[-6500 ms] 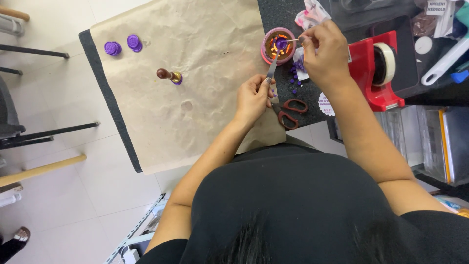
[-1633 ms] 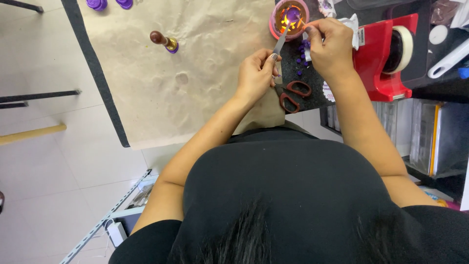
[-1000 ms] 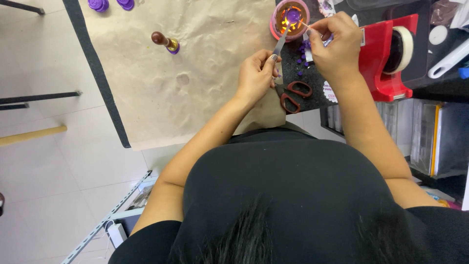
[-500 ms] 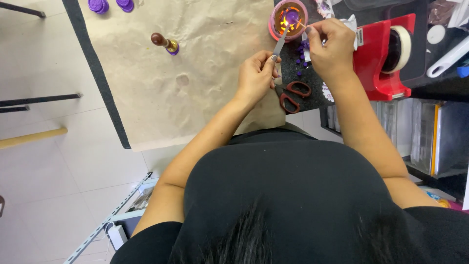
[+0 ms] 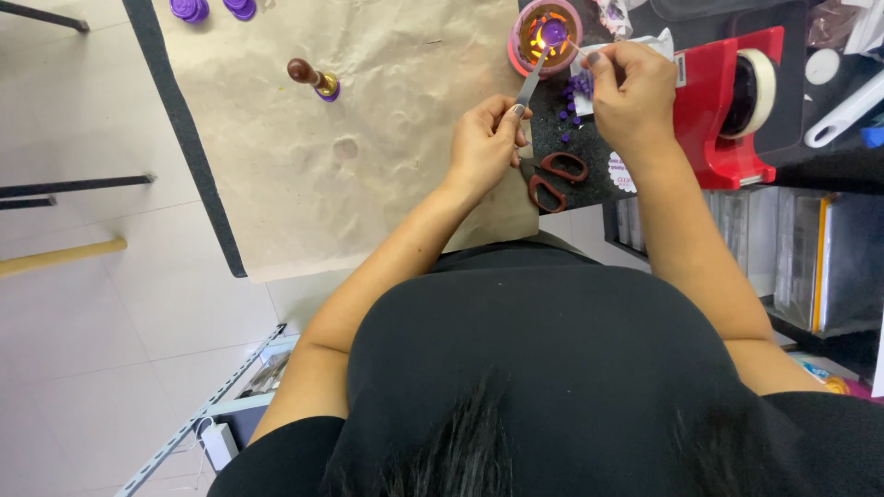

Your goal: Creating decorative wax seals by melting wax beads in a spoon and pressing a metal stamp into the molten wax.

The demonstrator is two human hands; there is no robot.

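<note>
Head view, looking down. Left hand [image 5: 485, 141] is closed in a pinch on the handle of a metal spoon [image 5: 530, 81]; the spoon slants up so that its bowl sits over the pink warmer [image 5: 545, 34], where purple wax glows above a lit flame. Right hand [image 5: 631, 90] is closed, fingertips pinching a thin stick [image 5: 573, 46] whose tip reaches to the spoon bowl. Purple beads [image 5: 573, 97] lie scattered on the black mat [image 5: 589, 170] between the 2 hands. Red-handled scissors [image 5: 555, 175] lie on the mat just below the left hand. A red tape dispenser [image 5: 737, 110] stands right of the right hand. On the brown paper [image 5: 368, 138] covering the tabletop: 1 wooden-handled stamp [image 5: 311, 78] lying well left of the hands, 2 purple seals [image 5: 210, 8] at the top edge.
</note>
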